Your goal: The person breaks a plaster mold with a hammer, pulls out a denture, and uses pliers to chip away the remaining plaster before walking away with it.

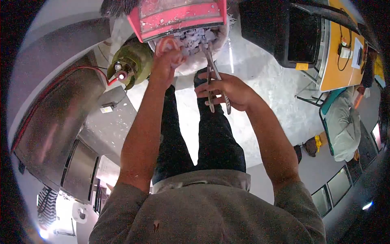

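Note:
My right hand (231,91) grips metal pliers (212,67), its fingers around the spread handles. The jaws point away from me and overlap the heap of pale scraps (197,38). These scraps fill a whitish, plastic-lined bin (193,65) in front of my feet. Over the bin's far side lies a pink dustpan (183,18) with white specks on it. At the bin's near left rim, my left hand (168,61) is closed around a pinkish, ring-like thing (166,44), whose kind I cannot tell.
A green gas cylinder (134,59) with a red hose (87,68) stands left of the bin, near a metal counter (57,110). Dark bristles (118,6) show at the top. To the right are a black case (280,32), an orange-topped table (339,53) and a cloth-draped chair (343,126).

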`<state>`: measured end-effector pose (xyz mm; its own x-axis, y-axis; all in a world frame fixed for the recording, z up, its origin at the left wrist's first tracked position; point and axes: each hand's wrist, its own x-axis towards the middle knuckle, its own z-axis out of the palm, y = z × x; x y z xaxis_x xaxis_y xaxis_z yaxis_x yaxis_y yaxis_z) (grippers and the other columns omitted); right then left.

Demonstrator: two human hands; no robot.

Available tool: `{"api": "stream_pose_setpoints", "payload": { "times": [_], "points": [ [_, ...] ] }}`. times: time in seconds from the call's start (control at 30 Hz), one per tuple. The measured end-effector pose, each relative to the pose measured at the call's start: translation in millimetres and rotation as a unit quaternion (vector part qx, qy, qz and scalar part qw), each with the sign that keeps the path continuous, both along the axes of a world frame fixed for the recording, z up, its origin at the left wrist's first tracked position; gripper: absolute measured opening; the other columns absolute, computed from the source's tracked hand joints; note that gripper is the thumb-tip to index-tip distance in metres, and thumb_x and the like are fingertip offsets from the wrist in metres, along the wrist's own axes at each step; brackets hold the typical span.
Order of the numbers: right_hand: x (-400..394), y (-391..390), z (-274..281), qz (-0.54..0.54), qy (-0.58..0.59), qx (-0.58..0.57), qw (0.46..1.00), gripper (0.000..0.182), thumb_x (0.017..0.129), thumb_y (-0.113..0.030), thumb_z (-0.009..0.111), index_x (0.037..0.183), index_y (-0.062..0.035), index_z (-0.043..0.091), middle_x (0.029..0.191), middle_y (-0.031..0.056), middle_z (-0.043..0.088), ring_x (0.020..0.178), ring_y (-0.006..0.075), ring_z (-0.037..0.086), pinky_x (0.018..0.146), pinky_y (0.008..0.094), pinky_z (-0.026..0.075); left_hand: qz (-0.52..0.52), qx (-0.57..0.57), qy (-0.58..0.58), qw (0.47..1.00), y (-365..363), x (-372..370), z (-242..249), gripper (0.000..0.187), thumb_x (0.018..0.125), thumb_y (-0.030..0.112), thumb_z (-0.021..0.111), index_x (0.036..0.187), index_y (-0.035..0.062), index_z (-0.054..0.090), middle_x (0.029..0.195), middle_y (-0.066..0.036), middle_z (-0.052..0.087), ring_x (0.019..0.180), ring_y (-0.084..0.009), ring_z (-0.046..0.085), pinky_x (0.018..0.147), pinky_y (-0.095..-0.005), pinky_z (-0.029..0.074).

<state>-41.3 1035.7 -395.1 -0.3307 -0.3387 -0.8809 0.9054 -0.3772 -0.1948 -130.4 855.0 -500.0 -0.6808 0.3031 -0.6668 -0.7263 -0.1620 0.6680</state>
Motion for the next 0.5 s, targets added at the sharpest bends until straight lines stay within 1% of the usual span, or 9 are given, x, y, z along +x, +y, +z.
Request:
{"api": "stream_pose_setpoints", "payload": {
  "times": [0.03,0.07,0.17,0.23,0.3,0.37,0.43,0.47,0.5],
  "points": [
    [1.0,0.2,-4.1,0.035,0.001,0.003,0.999,0.061,0.084,-0.02,0.06,0.138,-0.0028,0.035,0.117,0.0119,0.062,0.113,0.0262,0.056,0.093,0.0403,0.043,0.031,0.073,-0.073,0.994,-1.5,-5.3,2.7,0.035,0.089,0.028,0.059,0.119,0.0117,0.052,0.104,-0.008,0.06,0.106,-0.0301,0.06,0.082,-0.0419,0.05],
    [-0.2,-1.0,-4.0,0.035,0.003,0.002,0.999,0.061,0.084,-0.02,0.06,0.138,-0.0028,0.035,0.117,0.0119,0.062,0.113,0.0262,0.056,0.093,0.0403,0.043,0.063,0.146,-0.142,0.977,-1.0,-12.6,7.6,0.036,0.092,0.033,0.056,0.12,0.0111,0.053,0.105,-0.009,0.061,0.107,-0.0311,0.06,0.085,-0.0447,0.049],
    [-0.7,-3.8,-1.2,0.048,0.023,0.003,0.999,0.06,0.086,-0.02,0.058,0.139,-0.0051,0.035,0.118,0.012,0.062,0.115,0.0267,0.055,0.095,0.0426,0.042,0.056,0.179,-0.172,0.967,-2.7,-17.6,26.0,0.041,0.094,0.04,0.05,0.12,0.0079,0.055,0.109,-0.01,0.061,0.107,-0.0298,0.059,0.087,-0.0498,0.049],
    [0.7,0.3,-1.9,0.159,0.087,0.046,0.982,0.056,0.088,-0.02,0.055,0.138,-0.0058,0.037,0.119,0.015,0.061,0.112,0.0282,0.056,0.096,0.0423,0.042,0.063,0.182,-0.162,0.968,-4.5,-17.7,21.8,0.039,0.095,0.038,0.05,0.118,0.0073,0.056,0.108,-0.011,0.062,0.107,-0.0293,0.059,0.09,-0.0514,0.048],
    [5.0,4.8,-7.4,0.201,0.119,0.092,0.968,0.051,0.09,-0.022,0.054,0.136,-0.0044,0.039,0.118,0.0157,0.06,0.11,0.0288,0.056,0.096,0.0412,0.042,0.069,0.188,-0.151,0.968,-5.0,-18.3,21.0,0.036,0.095,0.035,0.049,0.116,0.0067,0.057,0.107,-0.012,0.063,0.107,-0.0289,0.059,0.093,-0.0531,0.047],
    [10.5,3.3,-13.1,0.243,0.151,0.138,0.948,0.047,0.091,-0.023,0.052,0.133,-0.0029,0.042,0.118,0.0164,0.06,0.108,0.0293,0.057,0.097,0.0401,0.042,0.071,0.127,-0.13,0.981,-7.5,-17.3,21.2,0.035,0.096,0.036,0.048,0.113,0.007,0.058,0.102,-0.01,0.062,0.101,-0.0231,0.061,0.088,-0.0474,0.051],
    [13.7,-3.1,-18.0,0.234,0.207,0.239,0.919,0.043,0.093,-0.031,0.053,0.124,-0.0021,0.049,0.108,0.015,0.062,0.096,0.0244,0.06,0.089,0.0356,0.046,0.051,0.141,-0.118,0.982,-8.2,-17.1,16.6,0.032,0.097,0.034,0.049,0.112,0.0073,0.058,0.101,-0.008,0.062,0.098,-0.0208,0.061,0.085,-0.0426,0.052],
    [7.6,-5.8,-14.0,0.235,0.207,0.239,0.919,0.043,0.093,-0.031,0.053,0.124,-0.0021,0.049,0.108,0.015,0.062,0.096,0.0244,0.06,0.089,0.0356,0.046,0.03,0.153,-0.107,0.982,-8.3,-16.6,14.1,0.03,0.097,0.033,0.049,0.111,0.0075,0.058,0.1,-0.006,0.061,0.096,-0.0186,0.061,0.081,-0.0378,0.054],
    [-2.4,-9.2,-6.8,0.159,0.144,0.239,0.947,0.042,0.093,-0.033,0.056,0.119,-0.0006,0.053,0.1,0.0122,0.062,0.09,0.0212,0.059,0.084,0.0341,0.047,0.031,0.153,-0.106,0.982,-8.0,-16.3,13.3,0.03,0.097,0.033,0.049,0.111,0.0075,0.058,0.1,-0.006,0.061,0.096,-0.0186,0.061,0.081,-0.0378,0.054]
  ]
}}
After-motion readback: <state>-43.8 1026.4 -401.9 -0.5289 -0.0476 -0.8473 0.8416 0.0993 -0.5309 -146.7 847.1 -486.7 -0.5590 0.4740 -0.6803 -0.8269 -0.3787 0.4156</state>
